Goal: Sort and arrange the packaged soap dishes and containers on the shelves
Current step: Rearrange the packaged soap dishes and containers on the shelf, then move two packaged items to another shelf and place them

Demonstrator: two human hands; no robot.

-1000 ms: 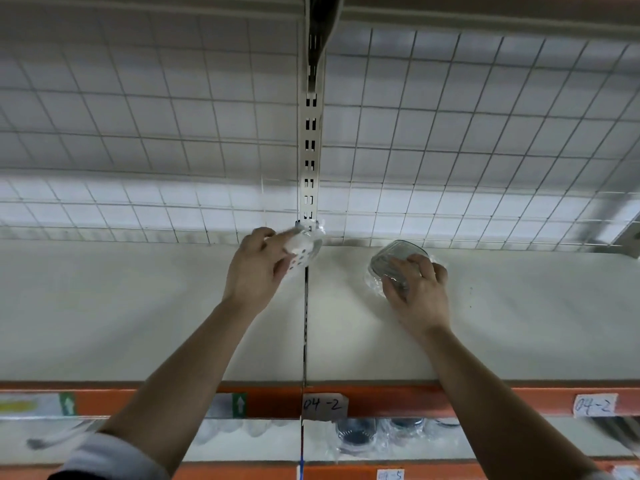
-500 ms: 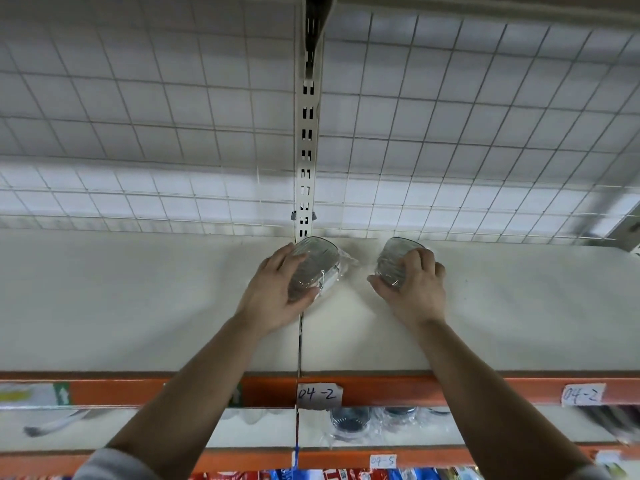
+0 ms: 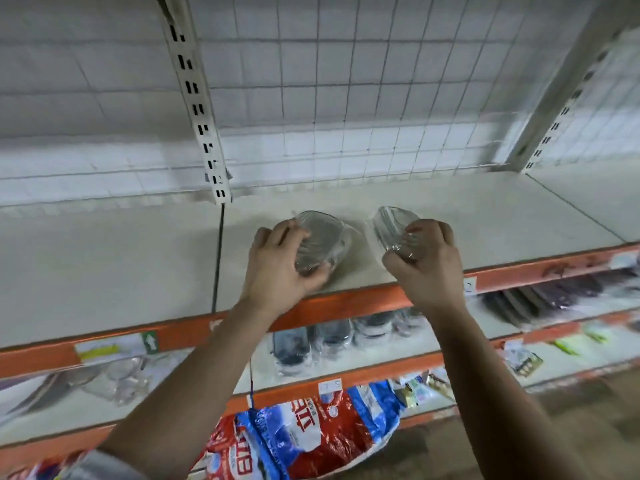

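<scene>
Both wrapped dishes sit near the top shelf's (image 3: 104, 265) front edge, left hand (image 3: 277, 268) clamped round the dish at 11 o'clock (image 3: 320, 244), right hand (image 3: 427, 263) pinching the dish at 1 o'clock (image 3: 394, 226), so slick plastic could slip off.

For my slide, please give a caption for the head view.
Both hands, left and right, hold wrapped clear dishes on the top shelf.

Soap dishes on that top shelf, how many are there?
2. One wrapped soap dish is under the left hand; the other soap dish is in the right hand. None appear hidden.
</scene>
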